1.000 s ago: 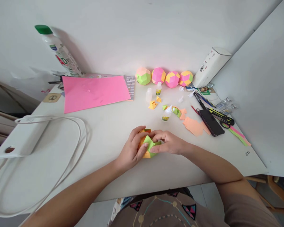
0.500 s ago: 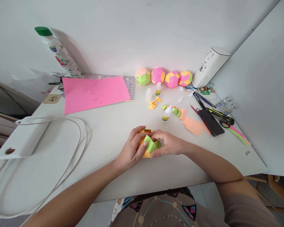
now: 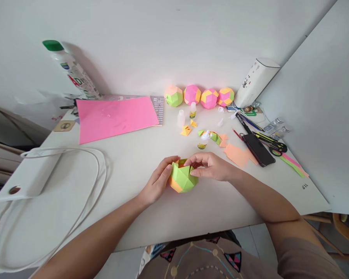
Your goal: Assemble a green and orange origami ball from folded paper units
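Note:
A faceted paper ball (image 3: 182, 179), green with orange patches, sits between my hands near the table's front edge. Its top is open, with pointed flaps round the gap. My left hand (image 3: 158, 179) cups the ball's left side, thumb toward me and fingers behind. At the upper right, my right hand (image 3: 208, 166) pinches the rim of the opening, fingertips partly inside and thumb outside. Just beyond the ball stands a small glue bottle (image 3: 202, 145) with a white nozzle. Folded green paper pieces (image 3: 215, 137) and orange ones (image 3: 186, 130) lie behind it.
Several finished paper balls (image 3: 192, 95) line the wall. A pink sheet (image 3: 116, 119) lies at the back left, above a white power strip (image 3: 29, 174) with a looped cable. To the right are a black phone (image 3: 258, 149), scissors (image 3: 276, 149), pens and peach paper (image 3: 237, 154).
The ball has turned, so more of its green side faces me. My left hand has shifted slightly left around it, and my right hand has moved up to the rim.

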{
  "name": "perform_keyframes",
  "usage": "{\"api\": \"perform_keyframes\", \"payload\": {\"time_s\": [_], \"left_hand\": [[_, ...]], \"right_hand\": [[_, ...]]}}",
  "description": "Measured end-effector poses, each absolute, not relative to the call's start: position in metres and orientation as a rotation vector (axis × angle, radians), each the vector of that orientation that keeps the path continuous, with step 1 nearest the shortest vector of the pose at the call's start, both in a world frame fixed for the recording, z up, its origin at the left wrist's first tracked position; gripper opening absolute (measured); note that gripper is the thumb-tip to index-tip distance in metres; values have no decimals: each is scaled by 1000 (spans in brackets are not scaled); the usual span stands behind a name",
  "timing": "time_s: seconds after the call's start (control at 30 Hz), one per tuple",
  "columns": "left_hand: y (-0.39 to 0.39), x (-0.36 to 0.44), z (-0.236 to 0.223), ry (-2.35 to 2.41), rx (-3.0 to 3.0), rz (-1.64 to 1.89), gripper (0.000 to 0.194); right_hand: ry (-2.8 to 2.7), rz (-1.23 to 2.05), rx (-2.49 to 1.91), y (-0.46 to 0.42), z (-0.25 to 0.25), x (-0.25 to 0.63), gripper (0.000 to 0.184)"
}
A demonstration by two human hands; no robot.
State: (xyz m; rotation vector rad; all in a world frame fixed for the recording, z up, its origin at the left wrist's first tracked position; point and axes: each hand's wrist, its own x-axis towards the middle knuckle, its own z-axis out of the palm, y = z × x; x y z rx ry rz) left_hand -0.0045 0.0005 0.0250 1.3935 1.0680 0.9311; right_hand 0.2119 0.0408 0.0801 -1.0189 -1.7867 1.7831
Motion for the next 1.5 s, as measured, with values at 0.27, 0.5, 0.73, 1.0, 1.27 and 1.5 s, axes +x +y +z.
{"api": "perform_keyframes", "payload": {"time_s": [0.27, 0.5, 0.73, 1.0, 1.27, 1.5], "left_hand": [[-8, -6, 27, 973, 1879, 1070, 34], [-11, -6, 31, 936, 2098, 1240, 52], [-10, -5, 33, 911, 2085, 1076, 14], [-9, -4, 32, 821, 1992, 1144, 9], [-5, -3, 32, 674, 1972, 1288, 24], [-5, -2, 31, 708, 1908, 1298, 31]], "right_hand": [[-1890, 1736, -980, 28, 91, 208, 24], [-2008, 1620, -965, 20, 97, 204, 22], [-2126, 1393, -944, 18, 98, 204, 22], [-2178, 1175, -834, 17, 94, 203, 19], [-2180, 1049, -835, 18, 90, 204, 18], [-2148, 948, -848, 19, 82, 201, 16]]}}
